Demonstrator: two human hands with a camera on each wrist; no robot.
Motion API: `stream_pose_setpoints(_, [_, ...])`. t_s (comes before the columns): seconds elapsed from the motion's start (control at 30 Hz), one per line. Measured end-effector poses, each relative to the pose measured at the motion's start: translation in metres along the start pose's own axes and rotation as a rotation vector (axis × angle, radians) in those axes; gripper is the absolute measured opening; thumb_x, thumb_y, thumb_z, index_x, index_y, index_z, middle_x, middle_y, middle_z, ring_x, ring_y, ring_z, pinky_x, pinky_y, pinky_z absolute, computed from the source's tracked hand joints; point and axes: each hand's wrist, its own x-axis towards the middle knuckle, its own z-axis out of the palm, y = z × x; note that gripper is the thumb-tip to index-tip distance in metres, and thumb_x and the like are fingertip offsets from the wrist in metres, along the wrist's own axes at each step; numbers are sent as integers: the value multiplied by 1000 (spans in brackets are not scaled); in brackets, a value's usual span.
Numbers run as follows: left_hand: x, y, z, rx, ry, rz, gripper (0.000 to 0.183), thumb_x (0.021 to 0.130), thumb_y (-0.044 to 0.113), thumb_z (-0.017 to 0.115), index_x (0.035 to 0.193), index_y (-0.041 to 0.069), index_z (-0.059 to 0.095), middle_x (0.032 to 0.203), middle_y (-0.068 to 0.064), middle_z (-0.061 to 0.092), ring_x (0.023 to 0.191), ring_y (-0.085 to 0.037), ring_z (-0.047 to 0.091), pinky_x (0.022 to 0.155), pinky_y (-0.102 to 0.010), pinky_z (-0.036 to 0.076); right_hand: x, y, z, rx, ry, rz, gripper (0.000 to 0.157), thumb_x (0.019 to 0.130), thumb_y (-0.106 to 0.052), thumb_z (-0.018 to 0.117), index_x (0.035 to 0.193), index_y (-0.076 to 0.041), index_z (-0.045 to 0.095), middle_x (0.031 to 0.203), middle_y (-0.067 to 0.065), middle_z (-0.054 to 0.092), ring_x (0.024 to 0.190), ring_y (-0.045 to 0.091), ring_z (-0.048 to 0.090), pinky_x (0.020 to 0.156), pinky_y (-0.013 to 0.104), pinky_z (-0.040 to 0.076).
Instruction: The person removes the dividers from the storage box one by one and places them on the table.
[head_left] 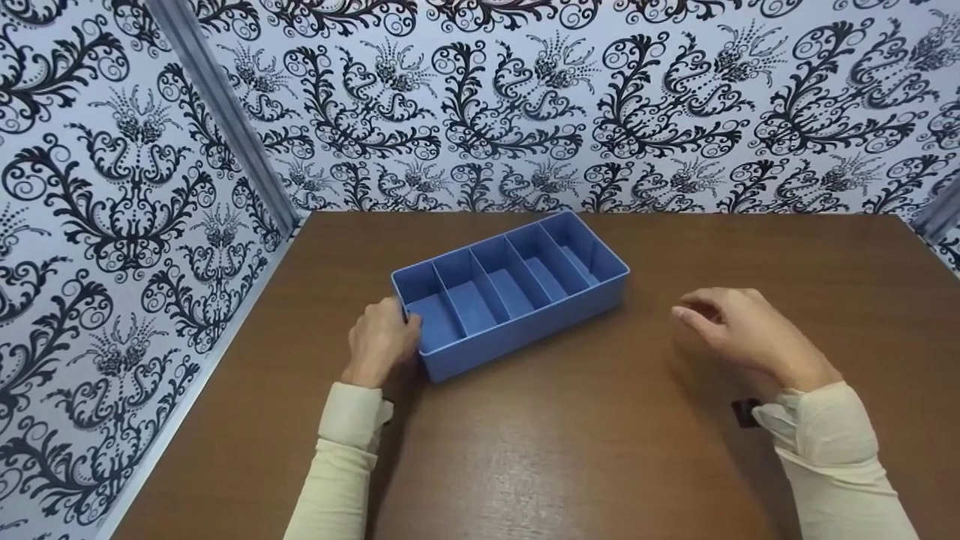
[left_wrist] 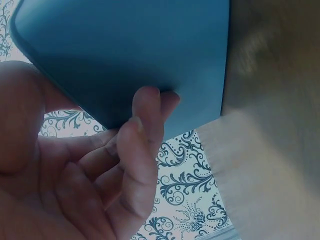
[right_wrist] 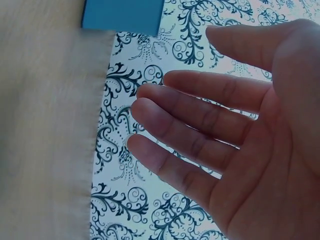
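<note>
A blue divided organizer box (head_left: pixel 525 327) sits at an angle on the brown table, its several compartments showing bare floors. My left hand (head_left: pixel 381 337) grips the box's left end wall, thumb over the rim on the inside and fingers outside. In the left wrist view, curled fingers (left_wrist: pixel 142 150) lie against the outer face of the box (left_wrist: pixel 150 50). My right hand (head_left: pixel 750 330) hovers over the table to the right of the box, apart from it. The right wrist view shows that hand (right_wrist: pixel 225 135) with fingers loosely extended and nothing in it; a box corner (right_wrist: pixel 122 15) appears beyond.
The brown table (head_left: pixel 570 450) runs back to a wall (head_left: pixel 525 97) covered in black-and-white scroll patterns. A similarly patterned wall (head_left: pixel 135 225) closes off the left side. A small dark object (head_left: pixel 746 413) shows by the right cuff.
</note>
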Motion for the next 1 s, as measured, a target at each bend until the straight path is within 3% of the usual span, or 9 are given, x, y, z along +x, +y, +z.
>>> stream_pose_setpoints(0.4, [1, 2, 0, -3, -41, 70, 19, 94, 21, 58, 96, 3, 63, 77, -8, 57, 67, -23, 55, 60, -38, 42, 24, -17, 4, 25, 20, -30, 23, 96, -19, 64, 106, 0, 72, 97, 13, 73, 85, 26, 68, 78, 47, 53])
stream_pose_setpoints(0.63, [4, 8, -1, 33, -81, 96, 33, 94, 27, 59, 114, 1, 64, 104, -16, 69, 87, -31, 65, 79, -52, 50, 41, -25, 12, 34, 34, -61, 19, 94, -18, 66, 99, -1, 73, 88, 9, 72, 78, 21, 66, 74, 43, 54])
stream_pose_setpoints(1.0, [11, 7, 8, 34, -24, 58, 44, 98, 37, 54, 122, 1, 63, 111, -19, 69, 90, -34, 67, 80, -54, 52, 65, -29, 22, 33, -33, -35, 21, 93, -17, 66, 101, 2, 72, 88, 12, 72, 77, 23, 65, 74, 45, 54])
